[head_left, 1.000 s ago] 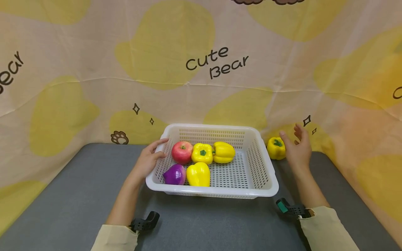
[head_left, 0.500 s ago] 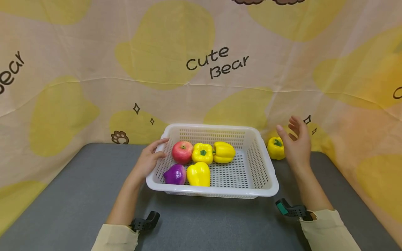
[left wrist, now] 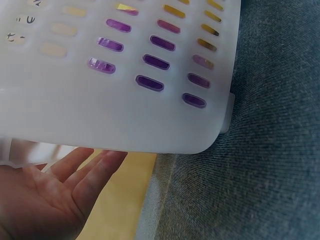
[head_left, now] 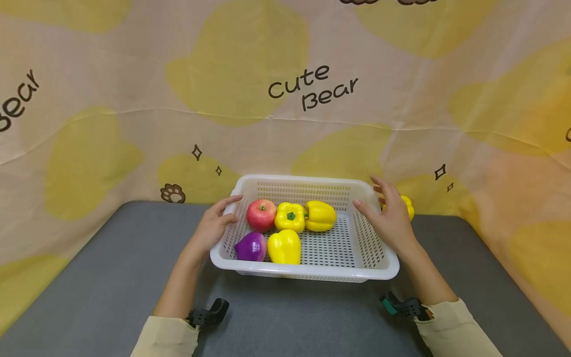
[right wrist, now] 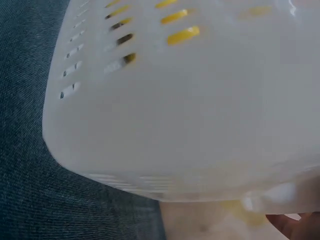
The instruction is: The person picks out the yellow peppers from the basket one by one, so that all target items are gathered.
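Note:
A white plastic basket (head_left: 303,271) with slotted walls stands on the grey table. My left hand (head_left: 211,229) holds its left rim, thumb and index finger over the edge; in the left wrist view, fingers (left wrist: 97,177) reach up beneath the rim. My right hand (head_left: 390,220) is at the right rim, thumb extended over the inside and fingers spread loosely. Inside lie a red apple (head_left: 261,215), a purple onion-shaped vegetable (head_left: 251,247) and three yellow bell peppers (head_left: 284,247). Another yellow bell pepper (head_left: 408,207) stands outside, partly hidden behind my right hand.
A printed cloth (head_left: 250,74) hangs right behind the grey table (head_left: 285,317). Both wrists wear black straps (head_left: 209,315). Blue-grey ribbed fabric (left wrist: 280,150) shows beside the basket in the wrist views.
My right hand has moved left from beside the outer bell pepper to the basket's right rim. My left hand has stayed at the left rim, and the basket's contents lie as before.

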Demonstrator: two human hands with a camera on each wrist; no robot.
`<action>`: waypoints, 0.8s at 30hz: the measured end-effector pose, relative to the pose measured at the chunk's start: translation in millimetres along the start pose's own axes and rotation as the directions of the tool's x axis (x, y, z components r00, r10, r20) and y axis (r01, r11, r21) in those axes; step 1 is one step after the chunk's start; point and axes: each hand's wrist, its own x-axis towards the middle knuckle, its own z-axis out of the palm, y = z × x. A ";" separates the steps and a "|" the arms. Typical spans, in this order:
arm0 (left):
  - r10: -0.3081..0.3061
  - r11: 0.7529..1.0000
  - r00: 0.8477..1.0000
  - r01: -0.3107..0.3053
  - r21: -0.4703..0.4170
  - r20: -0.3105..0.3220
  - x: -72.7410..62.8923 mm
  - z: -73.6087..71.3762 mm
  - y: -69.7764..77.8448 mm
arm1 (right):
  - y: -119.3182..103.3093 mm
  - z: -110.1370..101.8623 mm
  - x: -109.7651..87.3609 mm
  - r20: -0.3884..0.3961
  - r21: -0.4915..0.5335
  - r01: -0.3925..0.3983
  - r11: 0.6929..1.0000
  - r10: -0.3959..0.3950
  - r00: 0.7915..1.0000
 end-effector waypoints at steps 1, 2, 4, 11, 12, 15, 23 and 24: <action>0.001 1.000 1.000 -0.001 0.003 0.000 0.2 0.4 0.1 | -0.1 0.5 -0.7 0.025 -0.011 0.012 1.000 -0.012 1.000; 0.001 1.000 1.000 -0.001 0.007 0.001 0.4 0.6 0.1 | -0.4 0.5 -1.3 0.049 -0.028 0.017 0.999 -0.016 0.999; -0.001 1.000 1.000 0.001 0.012 0.004 0.8 1.0 0.0 | -1.6 0.3 -2.5 0.088 -0.066 0.031 0.997 -0.025 0.996; -0.001 1.000 1.000 0.001 0.007 0.009 1.8 0.9 -0.4 | -11.2 2.8 -5.9 0.262 -0.197 0.140 0.970 -0.085 0.961; -0.001 1.000 1.000 0.001 0.007 0.009 2.0 0.6 -0.7 | -12.6 3.3 -6.3 0.284 -0.214 0.152 0.965 -0.087 0.955; 0.006 1.000 1.000 -0.007 0.010 0.011 1.7 0.2 -1.3 | -15.8 4.4 -7.5 0.333 -0.246 0.174 0.953 -0.086 0.939; 0.018 0.999 1.000 -0.019 0.032 0.022 1.0 -0.4 0.6 | -18.9 3.9 -8.5 0.366 -0.276 0.216 0.937 -0.105 0.925; 0.016 0.999 1.000 -0.016 0.038 0.024 0.6 -0.5 1.0 | -19.0 3.8 -8.6 0.368 -0.278 0.218 0.935 -0.106 0.924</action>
